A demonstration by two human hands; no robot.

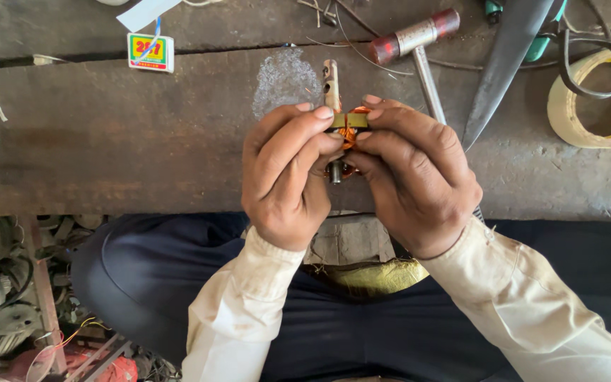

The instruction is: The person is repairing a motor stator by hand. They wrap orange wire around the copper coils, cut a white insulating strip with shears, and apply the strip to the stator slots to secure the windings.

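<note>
Head view, centre of the frame: left hand (288, 173) and right hand (411, 177) pinch a small copper-wound armature (344, 131) between closed fingertips above the worn bench (107, 134); I judge a steady, even grip protects the thin windings.

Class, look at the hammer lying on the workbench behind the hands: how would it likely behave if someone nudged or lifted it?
The hammer would probably feel head-heavy, since its cylindrical metal head looks bulkier than the thin shaft. Nudged sideways, the round head might roll a little, though the shaft lying flat on the workbench should check that. It looks rigid.
</note>
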